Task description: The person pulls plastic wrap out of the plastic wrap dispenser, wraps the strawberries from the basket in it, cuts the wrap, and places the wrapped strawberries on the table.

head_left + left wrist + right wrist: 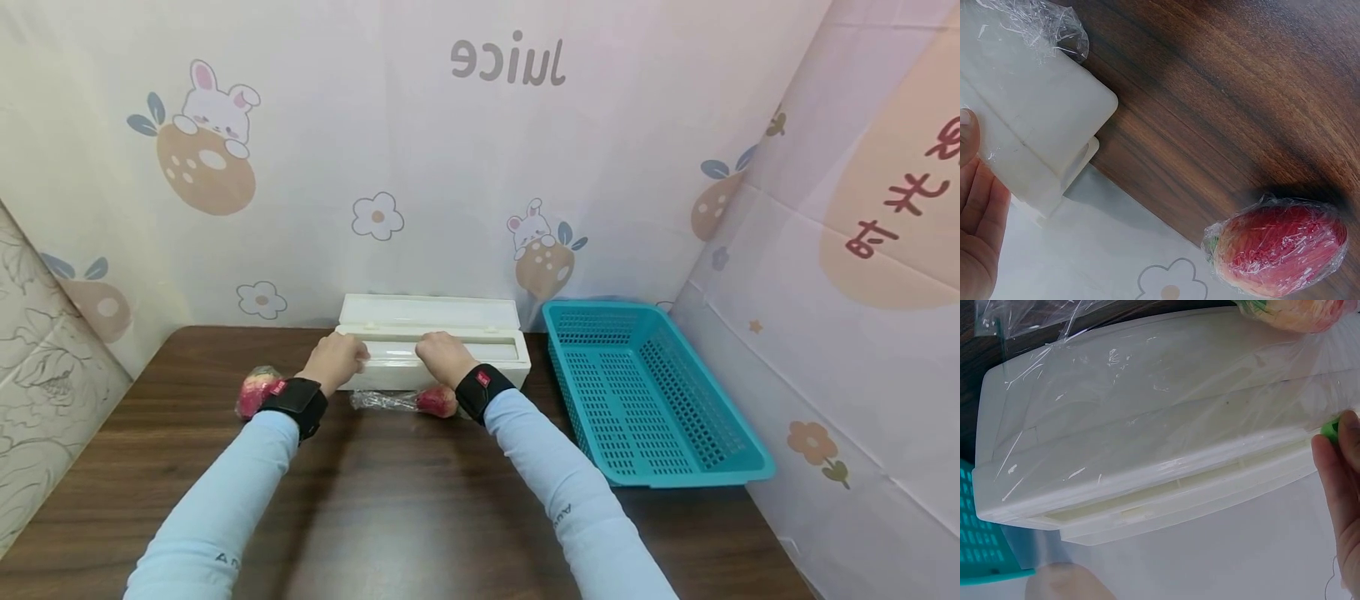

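My left hand (335,360) and my right hand (444,357) both sit on the front edge of the white cling-film dispenser (465,342), which lies at twelve o'clock from me on the dark wooden table (405,492) with its lid (427,312) swung up toward the wall. My left fingers (979,212) lie against the dispenser's left end, and I cannot tell how tightly they curl or whether they have any film between them. At my right hand a fingertip (1341,462) presses a small green slider (1330,428) at the edge of the box, while a sheet of clear film (1166,406) is stretched across the dispenser's top; whether those fingers pinch the film I cannot tell. A wrapped red apple (437,400) lies just in front of the dispenser, beside my right wrist, with a twisted tail of film (378,401) trailing toward nine o'clock. Another wrapped apple (1279,247) rests at ten o'clock, just outside my left wrist. A turquoise plastic basket (720,467) stands at two o'clock, right of the dispenser
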`<state>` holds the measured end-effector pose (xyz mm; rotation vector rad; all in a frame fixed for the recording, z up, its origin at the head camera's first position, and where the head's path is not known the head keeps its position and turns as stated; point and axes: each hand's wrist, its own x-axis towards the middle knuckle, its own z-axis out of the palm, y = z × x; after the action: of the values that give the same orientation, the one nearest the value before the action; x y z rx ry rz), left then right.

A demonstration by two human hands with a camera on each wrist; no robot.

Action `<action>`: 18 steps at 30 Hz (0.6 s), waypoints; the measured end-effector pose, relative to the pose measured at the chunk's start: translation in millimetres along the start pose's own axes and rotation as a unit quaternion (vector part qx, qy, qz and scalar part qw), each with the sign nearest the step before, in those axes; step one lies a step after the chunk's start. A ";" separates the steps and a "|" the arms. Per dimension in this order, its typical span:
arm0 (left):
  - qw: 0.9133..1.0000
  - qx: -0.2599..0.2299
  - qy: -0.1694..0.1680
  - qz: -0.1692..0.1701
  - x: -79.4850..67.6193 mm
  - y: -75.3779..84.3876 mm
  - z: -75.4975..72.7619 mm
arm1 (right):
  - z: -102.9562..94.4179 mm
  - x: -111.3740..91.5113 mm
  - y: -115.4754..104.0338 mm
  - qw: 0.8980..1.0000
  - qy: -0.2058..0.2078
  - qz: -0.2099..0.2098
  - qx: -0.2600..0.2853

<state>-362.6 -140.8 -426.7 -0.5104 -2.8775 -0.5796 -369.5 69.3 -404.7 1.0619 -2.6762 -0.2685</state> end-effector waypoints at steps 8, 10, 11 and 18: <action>1.000 -0.009 -0.002 -0.002 -0.1 0.1 -0.4 | 2.8 -3.4 4.2 1.000 0.005 0.005 0.002; 1.000 -0.009 -0.005 -0.003 -0.3 0.2 -0.4 | 3.9 -3.7 5.4 1.000 0.006 0.007 0.001; 1.000 -0.008 -0.005 -0.004 -0.3 0.0 -0.4 | 4.4 -3.8 6.0 1.000 0.007 0.007 0.001; 1.000 -0.003 -0.006 -0.006 -0.7 0.6 -2.0 | 4.3 -6.7 10.1 1.000 0.010 0.008 -0.001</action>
<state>-361.6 -141.2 -424.9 -0.5007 -2.8927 -0.5881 -372.5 81.5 -407.3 1.0370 -2.6647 -0.2572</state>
